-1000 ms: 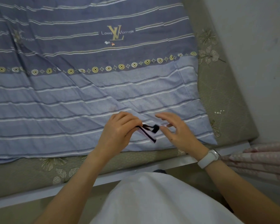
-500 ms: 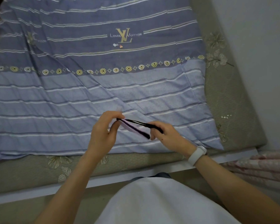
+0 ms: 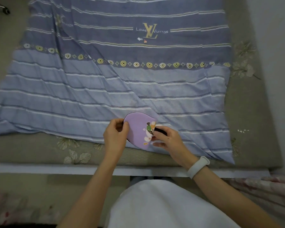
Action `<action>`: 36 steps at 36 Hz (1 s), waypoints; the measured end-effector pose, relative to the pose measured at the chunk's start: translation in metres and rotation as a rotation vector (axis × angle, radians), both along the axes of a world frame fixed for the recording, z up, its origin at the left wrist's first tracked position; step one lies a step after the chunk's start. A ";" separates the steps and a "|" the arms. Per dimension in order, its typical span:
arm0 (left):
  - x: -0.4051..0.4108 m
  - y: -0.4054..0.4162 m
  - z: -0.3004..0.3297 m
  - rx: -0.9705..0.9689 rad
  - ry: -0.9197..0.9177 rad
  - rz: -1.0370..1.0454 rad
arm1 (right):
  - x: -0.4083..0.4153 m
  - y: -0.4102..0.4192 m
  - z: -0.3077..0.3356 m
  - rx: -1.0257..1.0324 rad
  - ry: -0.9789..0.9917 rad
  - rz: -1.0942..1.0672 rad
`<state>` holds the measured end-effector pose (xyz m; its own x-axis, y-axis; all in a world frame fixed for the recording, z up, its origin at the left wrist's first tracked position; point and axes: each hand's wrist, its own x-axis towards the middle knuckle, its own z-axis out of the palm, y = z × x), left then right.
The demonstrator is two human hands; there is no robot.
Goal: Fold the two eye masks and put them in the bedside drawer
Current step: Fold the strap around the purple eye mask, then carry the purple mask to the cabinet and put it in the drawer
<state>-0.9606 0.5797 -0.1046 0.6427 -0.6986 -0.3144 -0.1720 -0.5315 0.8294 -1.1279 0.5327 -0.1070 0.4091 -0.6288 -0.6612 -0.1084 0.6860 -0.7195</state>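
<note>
A purple eye mask (image 3: 138, 129) with a small cartoon print on its right side is held flat-faced toward me above the near edge of the bed. My left hand (image 3: 115, 137) pinches its left edge. My right hand (image 3: 167, 139) grips its right edge, where a bit of black strap shows by the fingers. The mask looks folded in half. I see no second eye mask and no drawer in this view.
A blue striped sheet (image 3: 105, 79) covers the bed, over a beige floral mattress (image 3: 39, 150) with a white frame edge (image 3: 56, 168). A grey wall (image 3: 278, 63) stands at the right. Pink patterned fabric (image 3: 262, 185) lies at lower right.
The mask was edge-on between my fingers; now its purple face is turned toward me. The view has pulled back from the bed, showing more floor and frame.
</note>
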 end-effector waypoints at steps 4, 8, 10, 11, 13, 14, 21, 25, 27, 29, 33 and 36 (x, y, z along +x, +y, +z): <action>-0.006 -0.010 0.006 0.023 0.122 -0.055 | 0.007 -0.008 -0.003 -0.103 0.095 -0.079; 0.004 0.002 0.006 0.027 0.257 0.022 | 0.016 -0.011 -0.002 -0.099 0.109 -0.007; 0.003 0.010 0.003 0.036 0.296 0.029 | 0.012 -0.011 -0.002 -0.097 0.121 0.005; 0.003 0.015 0.002 0.045 0.300 0.038 | 0.012 -0.010 -0.002 -0.104 0.121 0.027; 0.021 0.039 0.001 0.037 0.306 0.141 | 0.037 -0.001 -0.001 -0.122 0.128 0.159; 0.035 0.055 -0.001 0.034 0.308 0.208 | 0.056 0.007 0.001 -0.130 0.137 0.230; 0.132 0.144 -0.012 0.119 0.101 0.374 | 0.170 0.039 0.004 -0.285 0.191 0.456; 0.207 0.198 -0.011 0.253 -0.158 0.349 | 0.246 0.060 0.006 -0.328 0.195 0.505; 0.248 0.227 -0.007 0.317 -0.258 0.306 | 0.287 0.075 0.008 -0.384 0.218 0.508; 0.290 0.258 -0.001 0.370 -0.328 0.292 | 0.331 0.091 0.007 -0.452 0.255 0.531; 0.367 0.316 0.014 0.440 -0.415 0.336 | 0.412 0.122 0.010 -0.509 0.254 0.551; 0.414 0.346 0.021 0.477 -0.406 0.404 | 0.467 0.141 0.017 -0.576 0.253 0.586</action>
